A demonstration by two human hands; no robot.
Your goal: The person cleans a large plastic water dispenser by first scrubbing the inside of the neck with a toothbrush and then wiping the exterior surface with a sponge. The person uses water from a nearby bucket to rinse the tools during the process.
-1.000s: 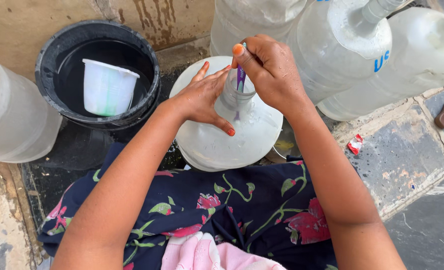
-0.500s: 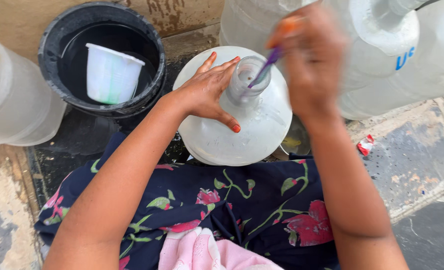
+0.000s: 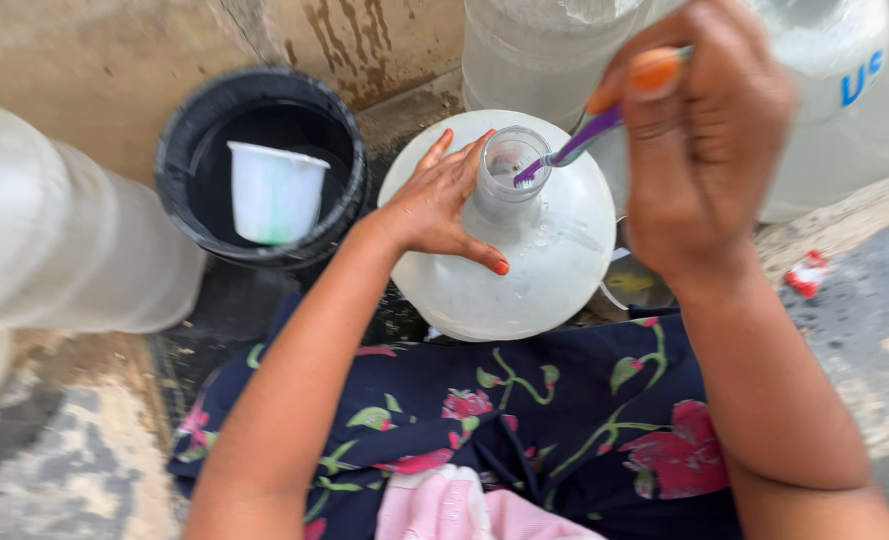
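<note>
A large translucent water bottle stands upright in front of my knees, its open neck facing up. My left hand rests on its shoulder with fingers spread around the neck. Raised close to the camera, my right hand is shut on a purple toothbrush, whose bristle end sits at the bottle's mouth.
A black bucket of water with a white plastic cup floating in it stands to the left. More large translucent bottles stand at left and at the back right. A dark floral skirt covers my lap. A small red scrap lies on the concrete.
My right hand has risen toward the camera, drawing the toothbrush up so only its head is at the bottle's mouth. My left hand has stayed on the bottle.
</note>
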